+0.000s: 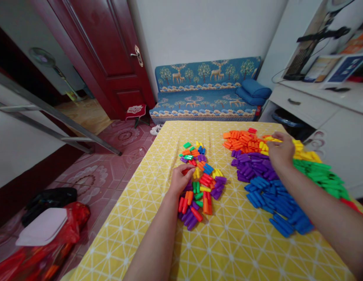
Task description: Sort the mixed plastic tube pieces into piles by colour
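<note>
White wall (204, 27) fills the top centre of the frame, with a dark red door (108, 50) at upper left. Yellow cloth with a white line pattern covers the table (134, 218) from the centre to the bottom edge. Behind it stands a blue sofa (195, 95) printed with deer and trees; at right is a white cabinet (342, 156). Printed packets (347, 72) sit on it at upper right, their lettering too blurred to read.

Right of centre, smooth, rounded plastic pieces lie grouped by colour: a blue heap (278, 201), a green heap (322, 175), a purple heap (254, 166), an orange heap (241, 141) and a yellow heap (308, 154). Many look joined side by side in short rows. Nearer the middle of the frame spreads a mixed heap (206, 180) of all these colours plus red.

The right hand (282, 149) is at the yellow heap, fingers bent downward; I cannot tell whether they grip anything. The left hand (181, 178) is at the mixed heap's left side, thumb and forefinger drawn close beside a red piece; whether they pinch it is unclear.
</note>
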The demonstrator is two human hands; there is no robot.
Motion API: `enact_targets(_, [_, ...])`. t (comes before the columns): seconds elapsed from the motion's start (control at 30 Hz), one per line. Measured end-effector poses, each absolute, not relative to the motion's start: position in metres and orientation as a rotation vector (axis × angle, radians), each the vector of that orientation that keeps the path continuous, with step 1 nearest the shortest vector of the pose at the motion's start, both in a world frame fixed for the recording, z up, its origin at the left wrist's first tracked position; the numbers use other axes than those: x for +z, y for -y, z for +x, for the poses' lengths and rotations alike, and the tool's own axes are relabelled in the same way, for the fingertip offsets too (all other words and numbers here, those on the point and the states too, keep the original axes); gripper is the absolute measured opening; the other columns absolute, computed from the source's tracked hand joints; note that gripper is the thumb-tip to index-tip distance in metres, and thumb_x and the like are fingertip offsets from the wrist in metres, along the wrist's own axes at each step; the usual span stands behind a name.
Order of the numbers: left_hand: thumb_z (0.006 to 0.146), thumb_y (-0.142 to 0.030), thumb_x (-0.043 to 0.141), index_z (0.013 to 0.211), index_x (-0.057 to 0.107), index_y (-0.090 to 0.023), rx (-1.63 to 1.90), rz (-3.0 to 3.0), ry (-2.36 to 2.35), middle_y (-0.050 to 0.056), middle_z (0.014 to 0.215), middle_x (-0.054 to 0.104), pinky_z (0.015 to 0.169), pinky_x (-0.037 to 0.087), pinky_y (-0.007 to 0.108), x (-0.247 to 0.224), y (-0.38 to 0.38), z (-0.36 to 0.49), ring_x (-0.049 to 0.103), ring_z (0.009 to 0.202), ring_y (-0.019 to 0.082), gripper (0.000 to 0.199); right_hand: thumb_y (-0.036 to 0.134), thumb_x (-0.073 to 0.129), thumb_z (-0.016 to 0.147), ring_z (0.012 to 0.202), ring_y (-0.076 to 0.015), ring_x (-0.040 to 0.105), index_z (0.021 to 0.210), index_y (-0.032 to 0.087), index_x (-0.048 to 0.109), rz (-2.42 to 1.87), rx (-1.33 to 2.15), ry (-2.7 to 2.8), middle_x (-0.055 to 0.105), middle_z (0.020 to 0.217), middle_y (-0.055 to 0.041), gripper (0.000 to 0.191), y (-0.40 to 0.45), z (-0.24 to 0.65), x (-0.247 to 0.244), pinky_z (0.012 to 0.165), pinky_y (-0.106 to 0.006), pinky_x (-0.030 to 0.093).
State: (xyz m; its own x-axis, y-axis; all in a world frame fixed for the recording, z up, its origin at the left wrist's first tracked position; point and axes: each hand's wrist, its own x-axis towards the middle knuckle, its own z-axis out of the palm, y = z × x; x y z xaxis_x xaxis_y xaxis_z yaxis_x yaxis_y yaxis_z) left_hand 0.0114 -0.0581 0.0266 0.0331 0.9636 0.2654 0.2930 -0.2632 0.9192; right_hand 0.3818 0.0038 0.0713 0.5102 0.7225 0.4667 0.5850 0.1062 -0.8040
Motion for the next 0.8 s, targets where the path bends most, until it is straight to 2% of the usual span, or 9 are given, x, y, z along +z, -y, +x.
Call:
enact_targets(0.03, [0.078, -0.027, 0.064, 0.089, 0.074, -0.015, 1.259, 1.629, -1.29, 0.008, 0.092, 0.073, 0.081, 0.051, 0.03, 0.027, 0.058, 0.011, 0.067, 0.086, 0.019, 0.019, 0.03, 0.054, 0.078, 0.099, -0.028, 0.062, 0.116, 0.024, 0.055, -1.527, 0.191, 1.198, 0.06, 0.12, -0.0121, 0.038, 0.006, 0.352, 0.07, 0.083, -0.049, 0.049])
enact_targets(0.1, [0.077, -0.027, 0.065, 0.089, 0.074, -0.015, 1.266, 1.617, -1.279, 0.008, 0.092, 0.073, 0.08, 0.051, 0.03, 0.027, 0.059, 0.012, 0.067, 0.085, 0.019, 0.019, 0.03, 0.057, 0.077, 0.079, -0.0196, 0.066, 0.106, 0.022, 0.061, -1.457, 0.319, 1.326, 0.068, 0.101, -0.0077, 0.031, 0.029, 0.29, 0.063, 0.07, -0.037, 0.053])
enact_targets(0.17, [0.077, -0.026, 0.065, 0.088, 0.074, -0.015, 1.284, 1.602, -1.265, 0.008, 0.09, 0.073, 0.08, 0.052, 0.03, 0.027, 0.06, 0.011, 0.067, 0.085, 0.019, 0.018, 0.028, 0.055, 0.079, 0.079, -0.017, 0.065, 0.108, 0.021, 0.061, -1.328, 0.57, 1.539, 0.068, 0.102, -0.0064, 0.031, 0.055, 0.235, 0.05, 0.068, -0.031, 0.053])
enact_targets(0.23, [0.076, -0.027, 0.066, 0.087, 0.074, -0.015, 1.308, 1.586, -1.24, 0.008, 0.089, 0.073, 0.079, 0.052, 0.029, 0.026, 0.06, 0.011, 0.067, 0.084, 0.019, 0.018, 0.025, 0.058, 0.077, 0.077, -0.0156, 0.065, 0.115, 0.022, 0.059, -1.311, 0.625, 1.677, 0.066, 0.107, -0.006, 0.038, 0.078, 0.194, 0.038, 0.071, -0.031, 0.052])
enact_targets(0.33, [0.074, -0.028, 0.068, 0.086, 0.074, -0.015, 1.332, 1.545, -1.2, 0.007, 0.086, 0.073, 0.077, 0.053, 0.029, 0.026, 0.061, 0.011, 0.067, 0.079, 0.018, 0.018, 0.027, 0.061, 0.078, 0.075, -0.0177, 0.063, 0.12, 0.022, 0.057, -1.432, 0.513, 1.738, 0.067, 0.098, -0.0059, 0.043, 0.098, 0.162, 0.027, 0.073, -0.034, 0.051])
enact_targets(0.43, [0.072, -0.029, 0.071, 0.087, 0.073, -0.014, 1.321, 1.505, -1.159, 0.007, 0.082, 0.073, 0.073, 0.053, 0.028, 0.025, 0.061, 0.012, 0.067, 0.074, 0.017, 0.021, 0.031, 0.059, 0.08, 0.072, -0.0188, 0.063, 0.12, 0.022, 0.058, -1.526, 0.453, 1.706, 0.068, 0.094, -0.0058, 0.041, 0.1, 0.157, 0.027, 0.07, -0.035, 0.05])
enact_targets(0.57, [0.071, -0.03, 0.073, 0.085, 0.074, -0.014, 1.287, 1.51, -1.113, 0.008, 0.086, 0.074, 0.076, 0.053, 0.029, 0.025, 0.06, 0.012, 0.067, 0.079, 0.018, 0.021, 0.028, 0.059, 0.08, 0.071, -0.0172, 0.062, 0.122, 0.024, 0.058, -1.497, 0.477, 1.68, 0.069, 0.098, -0.0047, 0.042, 0.096, 0.163, 0.028, 0.07, -0.034, 0.05])
enact_targets(0.67, [0.072, -0.03, 0.071, 0.085, 0.074, -0.015, 1.28, 1.518, -1.11, 0.007, 0.087, 0.074, 0.079, 0.052, 0.03, 0.024, 0.06, 0.012, 0.067, 0.082, 0.019, 0.02, 0.027, 0.057, 0.08, 0.069, -0.0155, 0.06, 0.116, 0.026, 0.062, -1.395, 0.519, 1.629, 0.068, 0.102, -0.0038, 0.037, 0.099, 0.163, 0.025, 0.071, -0.033, 0.05])
enact_targets(0.8, [0.074, -0.033, 0.069, 0.084, 0.074, -0.016, 1.3, 1.525, -1.183, 0.006, 0.087, 0.074, 0.079, 0.052, 0.03, 0.023, 0.058, 0.011, 0.067, 0.083, 0.019, 0.02, 0.031, 0.06, 0.079, 0.068, -0.0151, 0.061, 0.11, 0.021, 0.063, -1.254, 0.72, 1.386, 0.069, 0.092, -0.0042, 0.032, 0.096, 0.175, 0.031, 0.063, -0.029, 0.051])
